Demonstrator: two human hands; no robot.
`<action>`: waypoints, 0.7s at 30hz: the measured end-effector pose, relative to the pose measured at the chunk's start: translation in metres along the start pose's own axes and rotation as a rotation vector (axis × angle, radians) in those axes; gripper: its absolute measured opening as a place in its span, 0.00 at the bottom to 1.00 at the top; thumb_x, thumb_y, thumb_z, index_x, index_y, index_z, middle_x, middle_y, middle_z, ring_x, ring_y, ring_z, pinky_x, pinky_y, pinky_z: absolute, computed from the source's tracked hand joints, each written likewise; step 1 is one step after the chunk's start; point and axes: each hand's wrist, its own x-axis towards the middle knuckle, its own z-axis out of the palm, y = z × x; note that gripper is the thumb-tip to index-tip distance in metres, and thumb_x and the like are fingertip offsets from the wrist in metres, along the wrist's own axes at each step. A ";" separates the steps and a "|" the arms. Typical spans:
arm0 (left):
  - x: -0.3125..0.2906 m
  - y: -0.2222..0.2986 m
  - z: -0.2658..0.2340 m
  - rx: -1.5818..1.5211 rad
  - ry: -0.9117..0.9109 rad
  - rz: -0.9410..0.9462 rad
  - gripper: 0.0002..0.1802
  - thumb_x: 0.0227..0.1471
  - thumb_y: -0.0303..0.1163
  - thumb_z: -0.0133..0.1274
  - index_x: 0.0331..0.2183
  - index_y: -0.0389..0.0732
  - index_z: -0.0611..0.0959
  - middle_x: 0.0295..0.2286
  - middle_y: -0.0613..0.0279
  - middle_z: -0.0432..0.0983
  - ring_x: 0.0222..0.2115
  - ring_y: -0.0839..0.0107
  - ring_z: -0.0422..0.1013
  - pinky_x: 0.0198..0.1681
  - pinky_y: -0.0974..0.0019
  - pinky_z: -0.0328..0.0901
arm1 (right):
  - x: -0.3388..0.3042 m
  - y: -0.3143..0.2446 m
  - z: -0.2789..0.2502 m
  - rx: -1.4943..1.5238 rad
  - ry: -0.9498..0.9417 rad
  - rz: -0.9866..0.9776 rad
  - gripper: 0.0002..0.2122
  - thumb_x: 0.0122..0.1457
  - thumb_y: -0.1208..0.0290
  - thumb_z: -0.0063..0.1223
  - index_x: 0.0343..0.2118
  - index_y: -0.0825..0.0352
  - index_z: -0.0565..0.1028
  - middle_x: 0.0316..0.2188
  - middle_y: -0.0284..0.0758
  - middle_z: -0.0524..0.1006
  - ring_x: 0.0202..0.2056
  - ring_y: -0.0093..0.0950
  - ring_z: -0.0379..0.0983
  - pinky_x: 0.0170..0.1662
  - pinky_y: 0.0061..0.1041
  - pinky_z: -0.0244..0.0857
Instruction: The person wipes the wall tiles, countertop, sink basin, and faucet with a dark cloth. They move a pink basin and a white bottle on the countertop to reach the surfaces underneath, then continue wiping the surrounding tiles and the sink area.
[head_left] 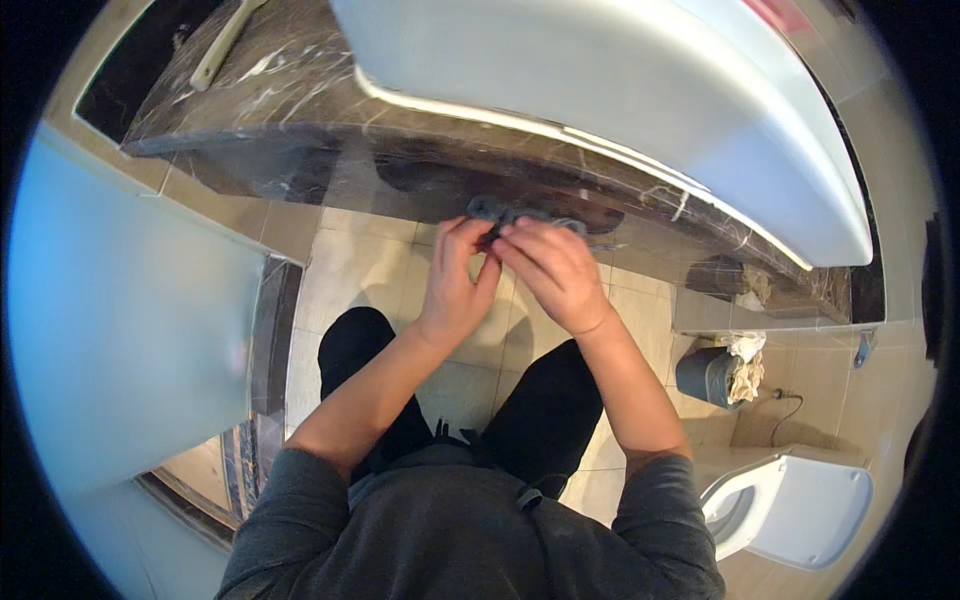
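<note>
In front of the dark marble counter (pixel 310 105), my hands come close together at the height of its lower edge. My left hand (pixel 457 292) is closed, its thumb and fingers drawn together at a grey, crumpled, cloth-like thing (pixel 487 208). My right hand (pixel 556 277) has its fingers bent over the same grey thing from the other side, fingertips almost meeting those of the left. The fingers cover much of it, so its exact kind does not show. More of it sticks out beyond both hands.
A large white basin (pixel 600 75) rests on the counter, and a pale-handled brush-like tool (pixel 222 50) lies at its left. A frosted panel (pixel 130 320) stands at left. To the right are a dark bin (pixel 705 376) filled with crumpled paper and a toilet (pixel 740 510) with its lid raised.
</note>
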 end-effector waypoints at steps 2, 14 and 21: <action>0.032 0.030 0.001 0.107 0.033 0.194 0.26 0.49 0.15 0.60 0.51 0.33 0.76 0.45 0.45 0.73 0.43 0.50 0.74 0.41 0.59 0.74 | -0.005 0.008 -0.014 -0.103 0.137 -0.009 0.18 0.47 0.76 0.65 0.44 0.64 0.84 0.49 0.33 0.80 0.48 0.31 0.77 0.44 0.30 0.73; -0.001 0.007 0.034 0.278 -0.267 0.215 0.19 0.50 0.20 0.64 0.46 0.37 0.81 0.38 0.53 0.77 0.32 0.55 0.78 0.33 0.59 0.75 | -0.077 0.014 -0.010 -0.007 0.129 0.196 0.15 0.46 0.75 0.65 0.40 0.63 0.85 0.43 0.33 0.82 0.42 0.34 0.78 0.40 0.32 0.73; 0.042 0.069 0.070 0.201 -0.244 0.352 0.22 0.51 0.21 0.65 0.48 0.35 0.80 0.40 0.50 0.77 0.34 0.58 0.78 0.35 0.62 0.75 | -0.066 0.039 -0.068 -0.260 0.342 0.149 0.16 0.45 0.74 0.65 0.41 0.60 0.84 0.46 0.31 0.80 0.47 0.32 0.76 0.43 0.30 0.71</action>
